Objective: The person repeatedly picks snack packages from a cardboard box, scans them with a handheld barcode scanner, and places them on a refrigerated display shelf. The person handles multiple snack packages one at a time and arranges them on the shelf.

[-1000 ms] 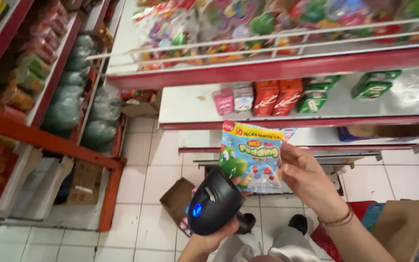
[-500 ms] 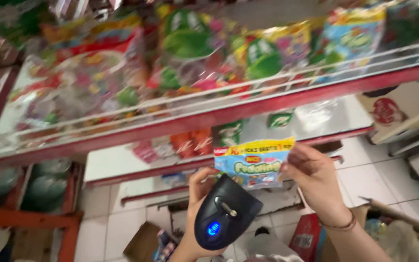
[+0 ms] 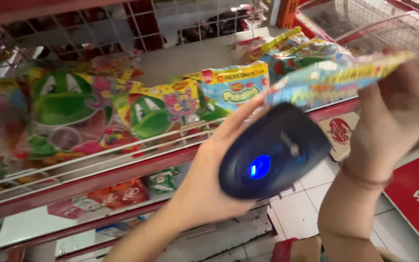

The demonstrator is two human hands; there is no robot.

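Left hand (image 3: 209, 179) around scanner (image 3: 272, 153); right hand (image 3: 398, 116) gripping apparently a snack packet (image 3: 335, 77).

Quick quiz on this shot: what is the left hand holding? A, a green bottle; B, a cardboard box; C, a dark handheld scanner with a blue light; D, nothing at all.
C: the left hand wraps around a dark handheld scanner with a lit blue spot, while the right hand holds a colourful snack packet just above it.
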